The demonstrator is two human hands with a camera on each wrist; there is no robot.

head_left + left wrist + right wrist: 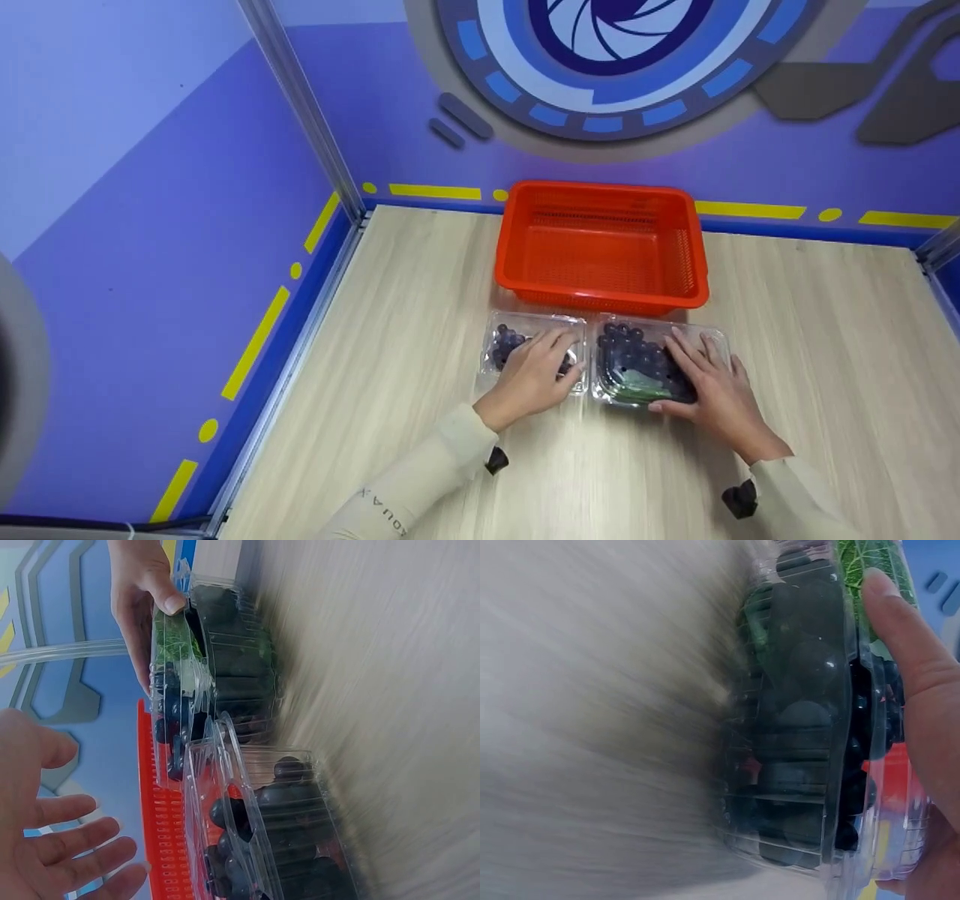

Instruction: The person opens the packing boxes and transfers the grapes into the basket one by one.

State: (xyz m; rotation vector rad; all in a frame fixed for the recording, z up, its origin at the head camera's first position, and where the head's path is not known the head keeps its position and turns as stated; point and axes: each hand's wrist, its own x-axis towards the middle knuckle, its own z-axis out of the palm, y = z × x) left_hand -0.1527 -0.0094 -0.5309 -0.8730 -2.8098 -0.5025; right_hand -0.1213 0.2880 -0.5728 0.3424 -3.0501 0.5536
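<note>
Two clear plastic clamshell boxes of dark grapes sit side by side on the table. Over the left grape box (487, 358) hovers my left hand (531, 377); in the left wrist view its fingers (79, 840) are spread and stand apart from the lid. My right hand (716, 397) rests on the right grape box (637, 330), fingers fairly straight across the lid and thumb at the near edge. The right wrist view shows the thumb (900, 622) on the lid beside a green leaf-patterned patch (870, 566). Part of the left box's contents is hidden under my left hand.
A red perforated plastic basket (506, 247) stands just behind both boxes, with nothing in it. Behind it rises a printed blue wall (375, 105), and another wall (187, 247) borders the wooden table (420, 300) on the left.
</note>
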